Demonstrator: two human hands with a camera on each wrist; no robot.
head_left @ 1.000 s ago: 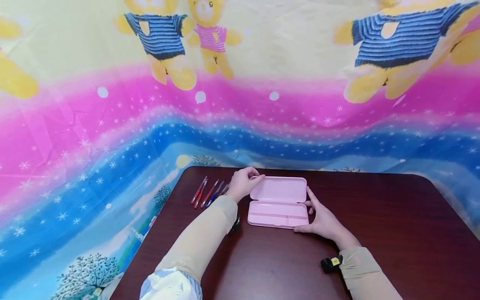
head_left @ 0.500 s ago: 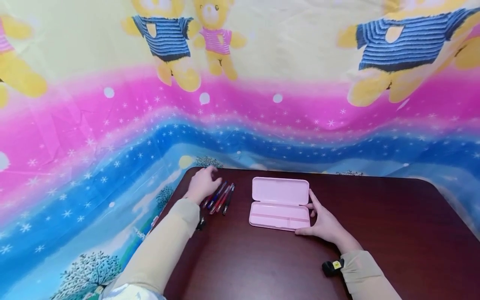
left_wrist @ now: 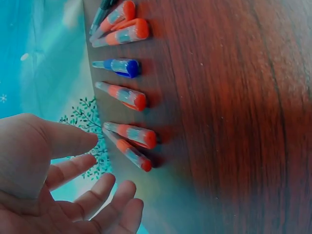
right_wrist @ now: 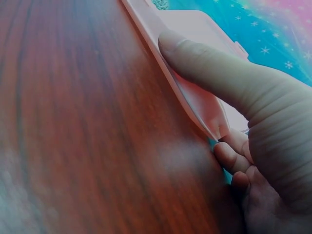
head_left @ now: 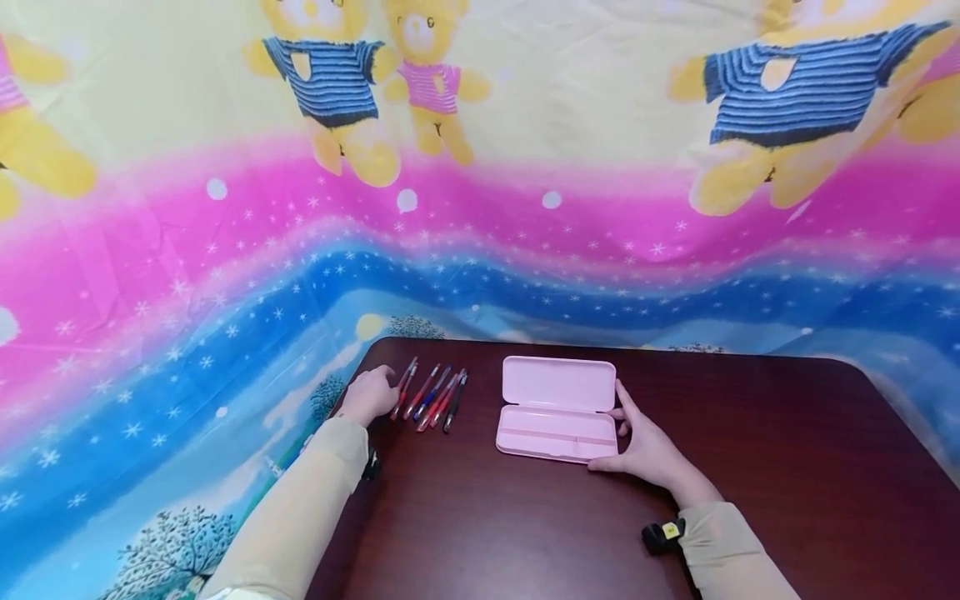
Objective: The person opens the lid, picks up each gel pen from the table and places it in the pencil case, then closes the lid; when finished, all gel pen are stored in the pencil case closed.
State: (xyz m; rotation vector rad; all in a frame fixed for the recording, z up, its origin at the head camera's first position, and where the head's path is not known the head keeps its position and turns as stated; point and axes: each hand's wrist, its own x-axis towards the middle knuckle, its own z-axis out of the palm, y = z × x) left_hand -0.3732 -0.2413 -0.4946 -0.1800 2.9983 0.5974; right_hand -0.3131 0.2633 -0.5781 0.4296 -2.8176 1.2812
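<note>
The pink pencil case (head_left: 536, 420) lies open on the dark, wood-grained counter (head_left: 750, 442), its lid (head_left: 558, 383) folded back behind the base; inside the base run a lengthwise divider and a short crosswise one toward the right end. At the right end of the pencil case is the right hand (head_left: 651, 450), its grip closed about that end, thumb (right_wrist: 209, 68) against the front rim and the other fingers around the far side. Well to the left of the pencil case is the left hand (head_left: 371, 394), its grip spread, fingers loosely bent, just beside the outermost red pens (left_wrist: 131, 136); whether it touches them I cannot tell. From there toward the pencil case the pens lie in a loose row: another red pen (left_wrist: 122, 95), a blue pen (left_wrist: 122, 67), two more red pens (left_wrist: 126, 33) and something black and pen-like (left_wrist: 102, 14). Behind the pencil case hangs a backdrop cloth (head_left: 480, 183) printed with teddy bears and snowflakes
</note>
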